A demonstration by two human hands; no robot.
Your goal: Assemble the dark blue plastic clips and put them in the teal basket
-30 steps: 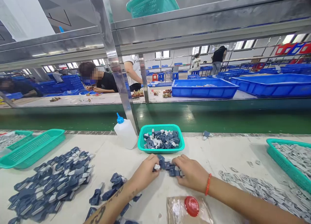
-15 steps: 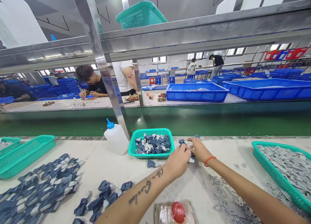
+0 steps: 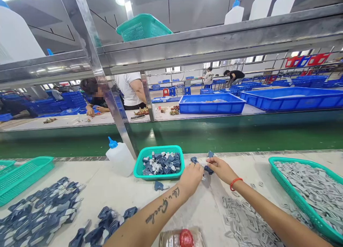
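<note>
My left hand (image 3: 191, 177) and my right hand (image 3: 219, 167) meet on the white tabletop just right of a small teal basket (image 3: 139, 167) filled with dark blue and white plastic parts. Both hands have their fingers curled round small dark blue parts (image 3: 208, 169). Another blue part (image 3: 194, 160) lies just beyond my left fingers and one more (image 3: 210, 154) near the table's far edge. A single blue part (image 3: 158, 186) lies alone on the table left of my left wrist.
A white squeeze bottle (image 3: 120, 157) with a blue cap stands left of the small basket. Dark blue parts (image 3: 40, 213) are heaped at left; grey parts fill a teal basket (image 3: 300, 200) at right. A red-capped thing (image 3: 187, 237) lies near me. A green conveyor (image 3: 214, 136) runs behind.
Both hands moved from in front of the small basket to its right side, carrying blue parts. One blue part stayed behind on the table. The view has swung to the right.
</note>
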